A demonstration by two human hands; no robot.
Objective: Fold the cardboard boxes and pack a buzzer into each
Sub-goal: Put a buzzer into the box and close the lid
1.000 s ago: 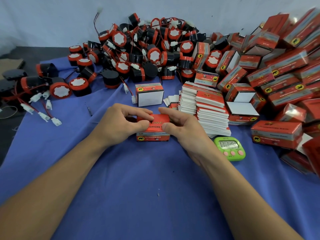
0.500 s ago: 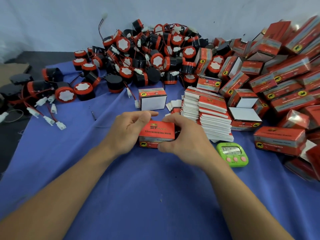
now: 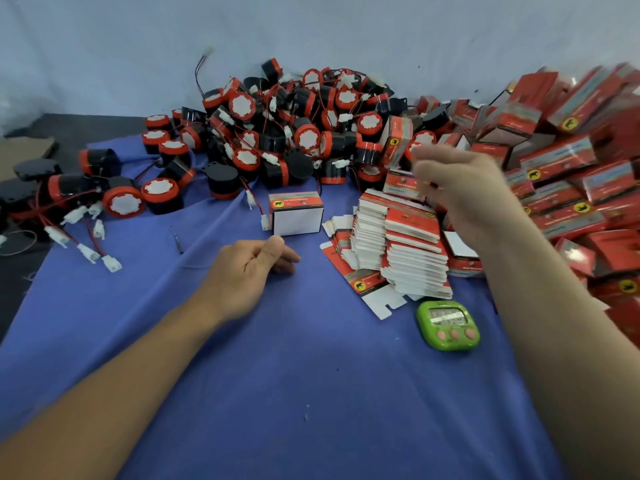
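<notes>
I'm holding my right hand (image 3: pixel 460 188), blurred but loose-fingered and seemingly empty, above the stack of flat boxes (image 3: pixel 412 237), my left hand (image 3: pixel 249 271) lying half-curled and empty on the cloth (image 3: pixel 311 375), aiming to peel off just the top one, buzzers (image 3: pixel 277 133) heaped beyond.

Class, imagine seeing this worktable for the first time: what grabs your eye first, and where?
A big heap of red-and-black buzzers fills the back of the blue cloth. Red boxes pile up along the right, and a bright green timer lies just in front of the stack of flat cartons.
</notes>
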